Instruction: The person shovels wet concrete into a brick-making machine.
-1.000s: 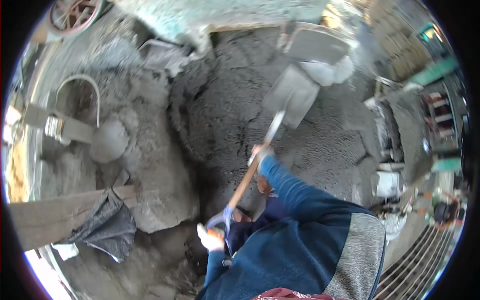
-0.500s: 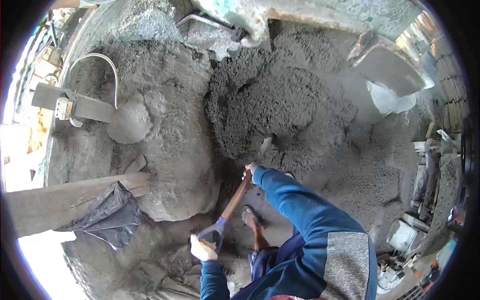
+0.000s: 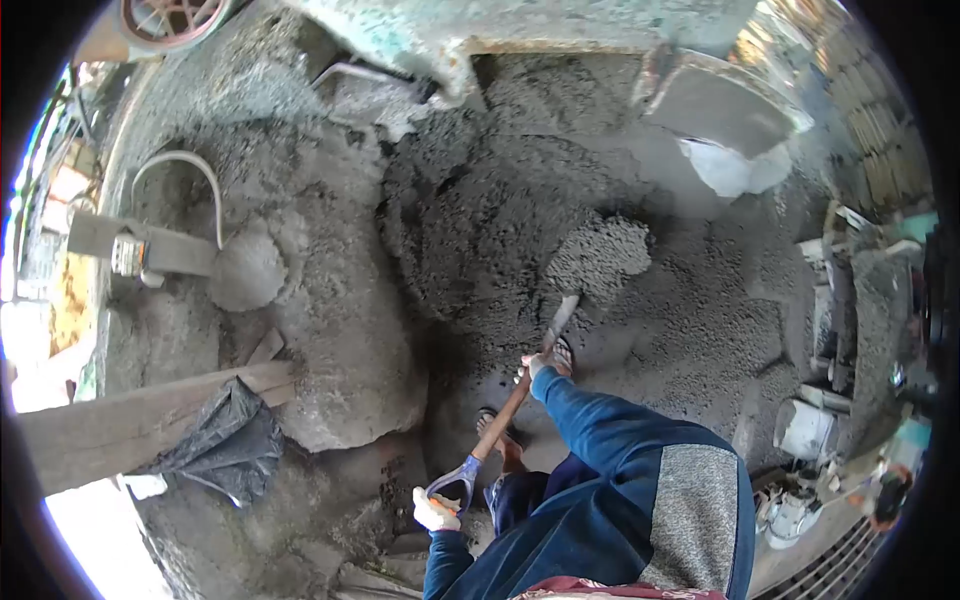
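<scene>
A shovel (image 3: pixel 510 412) with a wooden shaft and a blue D-shaped grip slants up and right across the view. My left hand (image 3: pixel 436 510), in a pale glove, is closed round the D-grip. Lower down the shaft, near the metal socket, my right hand (image 3: pixel 537 366) is wrapped round the wood. A heaped load of wet grey mix (image 3: pixel 600 258) covers the blade and hides it. Around and behind it spreads a dark mass of wet mix (image 3: pixel 480 220) on the ground.
A rounded grey mound (image 3: pixel 350 370) stands on the left, beside a wooden beam (image 3: pixel 150 415) with black plastic (image 3: pixel 230 440) hanging from it. At the upper right is a tray-like container (image 3: pixel 730 105). A white bucket (image 3: pixel 803 430) sits at the right. My feet (image 3: pixel 500 428) are below the shaft.
The shovel blade has come up out of the dark mix with a load on it and moved right. Both hands have shifted right with the shovel, and the view has tilted.
</scene>
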A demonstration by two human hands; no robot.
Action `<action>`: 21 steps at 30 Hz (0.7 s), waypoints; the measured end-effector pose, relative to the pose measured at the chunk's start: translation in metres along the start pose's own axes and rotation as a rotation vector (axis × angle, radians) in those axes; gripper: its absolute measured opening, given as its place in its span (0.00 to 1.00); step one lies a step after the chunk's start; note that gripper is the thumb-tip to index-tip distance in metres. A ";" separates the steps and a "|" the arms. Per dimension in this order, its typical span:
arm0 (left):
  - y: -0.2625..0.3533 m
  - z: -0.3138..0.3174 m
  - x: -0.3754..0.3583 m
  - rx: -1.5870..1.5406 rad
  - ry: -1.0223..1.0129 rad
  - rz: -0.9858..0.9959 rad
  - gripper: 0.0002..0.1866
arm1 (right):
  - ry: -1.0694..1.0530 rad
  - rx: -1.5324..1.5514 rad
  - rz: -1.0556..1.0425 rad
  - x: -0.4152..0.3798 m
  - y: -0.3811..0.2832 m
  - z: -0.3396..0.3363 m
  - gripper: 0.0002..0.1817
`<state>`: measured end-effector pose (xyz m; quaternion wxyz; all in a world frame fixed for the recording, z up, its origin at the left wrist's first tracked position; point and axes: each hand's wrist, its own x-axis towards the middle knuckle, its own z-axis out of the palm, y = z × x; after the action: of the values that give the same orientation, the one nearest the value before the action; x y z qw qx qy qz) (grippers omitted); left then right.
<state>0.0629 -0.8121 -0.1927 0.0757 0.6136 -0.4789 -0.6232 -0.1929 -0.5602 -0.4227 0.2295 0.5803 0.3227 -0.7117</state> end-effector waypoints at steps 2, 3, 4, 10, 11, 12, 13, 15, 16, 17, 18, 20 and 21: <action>0.006 0.022 0.000 0.029 -0.075 -0.106 0.32 | -0.012 0.084 -0.077 -0.051 -0.045 -0.040 0.06; 0.010 0.036 -0.004 0.052 -0.121 -0.161 0.32 | 0.056 0.121 -0.087 -0.051 -0.059 -0.064 0.05; 0.010 0.054 -0.010 0.071 -0.162 -0.142 0.33 | 0.120 0.163 -0.099 -0.049 -0.075 -0.085 0.05; 0.019 0.202 -0.040 0.175 -0.609 -0.255 0.29 | -0.039 0.620 -0.459 -0.169 -0.231 -0.184 0.03; 0.030 0.231 -0.052 0.169 -0.682 -0.271 0.29 | -0.009 0.569 -0.611 -0.211 -0.264 -0.188 0.04; 0.058 0.266 -0.103 0.163 -0.815 -0.150 0.29 | -0.070 0.559 -0.696 -0.250 -0.296 -0.200 0.06; 0.073 0.295 -0.122 0.120 -0.982 -0.216 0.29 | -0.132 0.540 -0.779 -0.280 -0.329 -0.215 0.08; 0.110 0.343 -0.180 0.170 -1.299 0.053 0.26 | -0.291 0.703 -0.896 -0.322 -0.398 -0.250 0.10; 0.131 0.366 -0.233 0.097 -1.344 0.110 0.22 | -0.189 0.805 -1.007 -0.377 -0.420 -0.248 0.09; 0.149 0.383 -0.288 0.015 -1.429 0.300 0.17 | -0.198 0.821 -1.090 -0.386 -0.448 -0.271 0.09; 0.171 0.390 -0.341 0.117 -1.555 0.557 0.10 | -0.208 0.830 -1.173 -0.396 -0.474 -0.292 0.09; 0.177 0.412 -0.393 0.092 -1.783 1.495 0.12 | -0.126 0.839 -1.180 -0.448 -0.494 -0.329 0.10; 0.167 0.431 -0.424 -0.292 -1.868 1.754 0.15 | -0.205 0.825 -1.220 -0.444 -0.509 -0.364 0.09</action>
<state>-0.2810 -0.3938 0.1252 0.1617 -0.5844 -0.5189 -0.6026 -0.2050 0.0322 0.0654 -0.4141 0.2675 0.2712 -0.8267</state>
